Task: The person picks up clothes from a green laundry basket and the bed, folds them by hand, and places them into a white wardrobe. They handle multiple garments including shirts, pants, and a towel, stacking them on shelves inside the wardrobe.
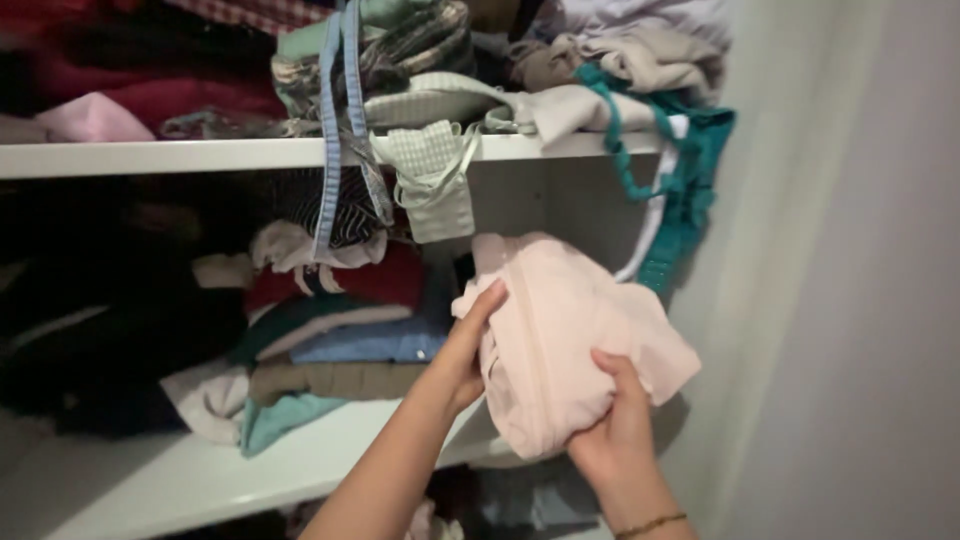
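A folded pale pink garment (pixel 560 335) is held in front of the lower shelf opening of a wardrobe. My left hand (pixel 462 350) presses flat against its left side, fingers stretched upward. My right hand (pixel 612 430) grips its lower right edge from below, thumb on top; a thin bracelet sits on that wrist. The garment hovers just right of a stack of folded clothes (pixel 330 350) in red, blue, brown and teal.
The white lower shelf (pixel 200 470) carries dark clothes on the left. The upper shelf (pixel 150 157) is crammed with garments; a blue strap (pixel 330 150), a pale checked pouch (pixel 435 180) and a teal lace piece (pixel 680 190) hang over its edge. A white wall (pixel 850 300) stands at the right.
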